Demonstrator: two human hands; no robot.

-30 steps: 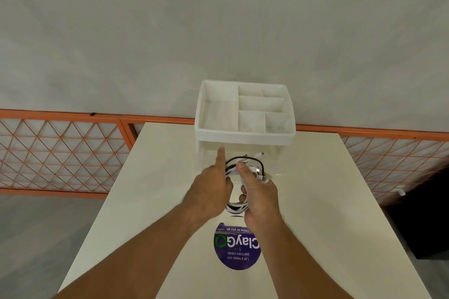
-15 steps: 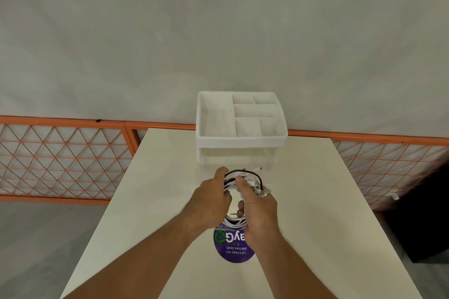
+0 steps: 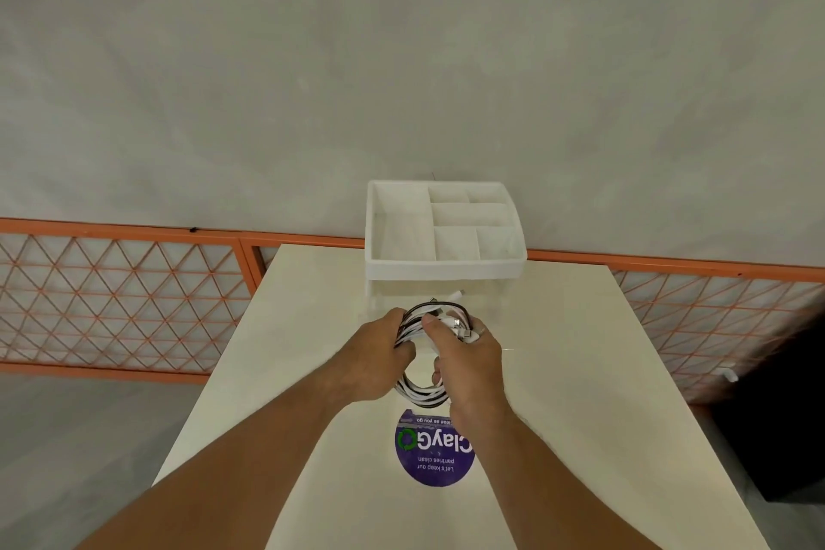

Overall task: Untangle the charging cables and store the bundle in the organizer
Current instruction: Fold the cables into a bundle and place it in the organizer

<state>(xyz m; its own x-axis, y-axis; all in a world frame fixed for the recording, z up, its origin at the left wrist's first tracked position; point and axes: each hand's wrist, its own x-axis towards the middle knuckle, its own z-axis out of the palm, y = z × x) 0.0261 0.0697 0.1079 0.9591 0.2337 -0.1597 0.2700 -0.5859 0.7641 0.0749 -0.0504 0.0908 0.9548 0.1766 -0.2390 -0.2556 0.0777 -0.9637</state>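
A pale grey wall (image 3: 402,58) fills the upper half of the view. Below it a cream table (image 3: 580,371) runs away from the person. An orange lattice railing (image 3: 120,304) stands behind the table on both sides, and something dark (image 3: 781,415) sits low at the right edge, too dim to identify.

At the table's far edge stands the white organizer (image 3: 446,267). It has one long compartment on its left and several smaller ones on its right.

Two bare forearms reach in from the bottom of the view and meet near the middle of the table. The left hand (image 3: 375,364) has its fingers curled round the left side of the cable bundle (image 3: 422,394). The right hand (image 3: 473,364) grips the right side, its thumb pressed over the top strands and its fingers wrapped underneath.

A round purple sticker (image 3: 435,453) with white lettering (read upside down from this side) lies on the table just nearer the person than the hands, and the right wrist covers part of it.

The bundle is a coil of white and dark cables gathered into a loop. It is held between the two hands, just in front of the organizer and outside it. Whether its lower edge touches the table cannot be told.

A few metal-tipped connectors (image 3: 460,324) stick out by the right thumb, and one white plug end (image 3: 457,294) points toward the organizer's front wall
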